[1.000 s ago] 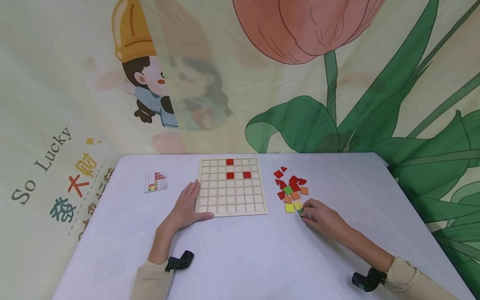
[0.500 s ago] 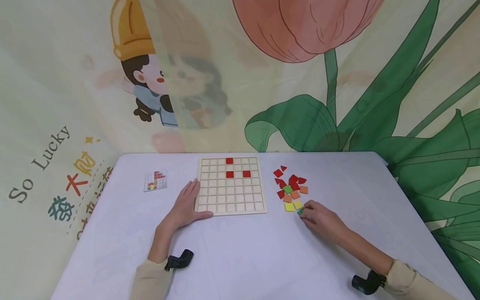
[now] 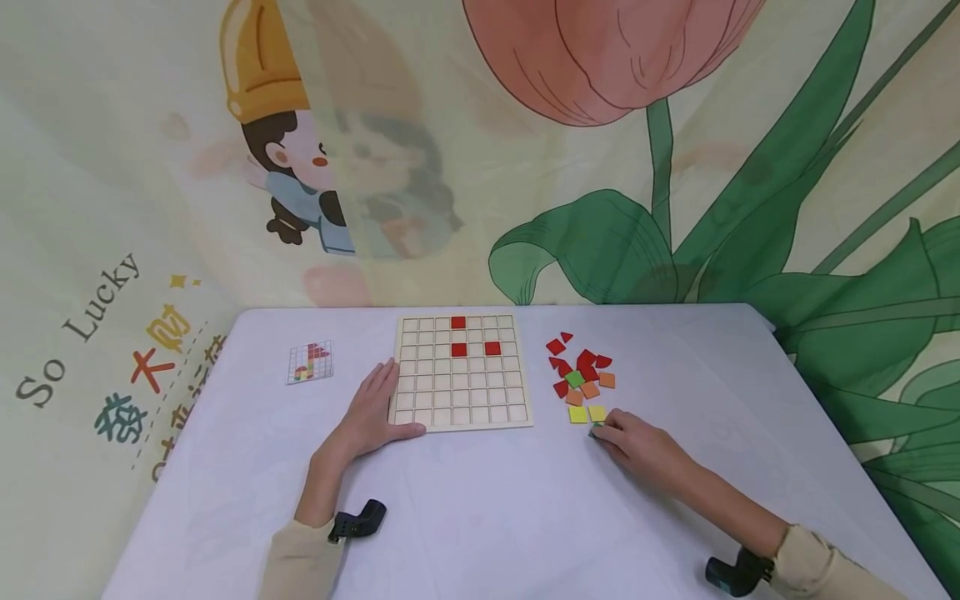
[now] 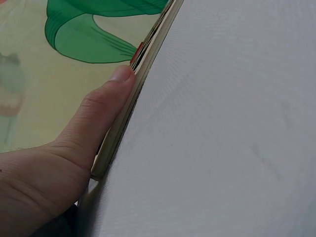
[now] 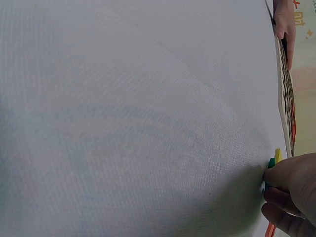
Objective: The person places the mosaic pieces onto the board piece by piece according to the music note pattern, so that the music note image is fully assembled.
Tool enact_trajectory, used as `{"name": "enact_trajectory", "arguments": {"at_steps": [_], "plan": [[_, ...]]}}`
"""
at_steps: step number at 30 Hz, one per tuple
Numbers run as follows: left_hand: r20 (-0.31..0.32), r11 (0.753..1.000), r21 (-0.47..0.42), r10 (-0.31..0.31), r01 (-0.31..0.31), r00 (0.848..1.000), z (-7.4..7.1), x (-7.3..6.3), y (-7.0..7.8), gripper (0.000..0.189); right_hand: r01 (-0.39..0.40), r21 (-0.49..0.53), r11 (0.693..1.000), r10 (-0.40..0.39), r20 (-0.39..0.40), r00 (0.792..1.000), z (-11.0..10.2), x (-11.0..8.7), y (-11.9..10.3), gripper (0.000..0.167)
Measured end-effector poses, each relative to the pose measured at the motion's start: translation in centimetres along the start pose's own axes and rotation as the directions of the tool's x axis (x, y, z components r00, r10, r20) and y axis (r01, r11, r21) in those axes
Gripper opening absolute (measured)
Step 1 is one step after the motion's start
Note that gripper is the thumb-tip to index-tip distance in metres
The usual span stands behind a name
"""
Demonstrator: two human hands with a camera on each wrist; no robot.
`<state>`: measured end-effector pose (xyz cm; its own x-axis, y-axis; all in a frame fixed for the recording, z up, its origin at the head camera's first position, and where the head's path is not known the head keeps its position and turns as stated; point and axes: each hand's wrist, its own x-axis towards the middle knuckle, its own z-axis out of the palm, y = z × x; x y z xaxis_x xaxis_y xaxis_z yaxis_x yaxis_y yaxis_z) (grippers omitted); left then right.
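My left hand (image 3: 370, 417) rests at the near left corner of a wooden grid board (image 3: 461, 381). Its fingers lie straight along the left side, while the thumb (image 4: 111, 91) presses the front edge. Red square tiles (image 3: 458, 350) sit in a few of the board's cells. To the right of the board, my right hand (image 3: 643, 446) pinches a dark green tile (image 3: 596, 432) between thumb and fingers, which partly cover it. Two yellow tiles (image 3: 577, 415) lie just beyond those fingertips. In the right wrist view, the green piece (image 5: 271, 162) shows at the thumb tip.
Loose red pieces (image 3: 586, 360), orange tiles (image 3: 589, 389) and a light green tile (image 3: 574, 379) are spread right of the board. A small card (image 3: 310, 362) with a coloured grid pattern lies at the left. A printed curtain (image 3: 420, 167) hangs behind the white-covered table (image 3: 480, 517).
The right hand has moved slightly toward the person, bringing the dark green tile away from the yellow tile it was against. The left hand stays on the board.
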<state>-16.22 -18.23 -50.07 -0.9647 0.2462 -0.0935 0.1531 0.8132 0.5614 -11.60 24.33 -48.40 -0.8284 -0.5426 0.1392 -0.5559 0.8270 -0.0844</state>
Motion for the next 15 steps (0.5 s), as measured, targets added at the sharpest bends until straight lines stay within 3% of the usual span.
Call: {"name": "enact_trajectory", "arguments": {"at_steps": [15], "plan": [[0.003,1.0,-0.004,0.006,-0.006,1.0,-0.15,-0.09,0.19,0.114,-0.024,0.064,0.998,0.023,0.014,1.0,0.1,0.06,-0.62,0.032]]}}
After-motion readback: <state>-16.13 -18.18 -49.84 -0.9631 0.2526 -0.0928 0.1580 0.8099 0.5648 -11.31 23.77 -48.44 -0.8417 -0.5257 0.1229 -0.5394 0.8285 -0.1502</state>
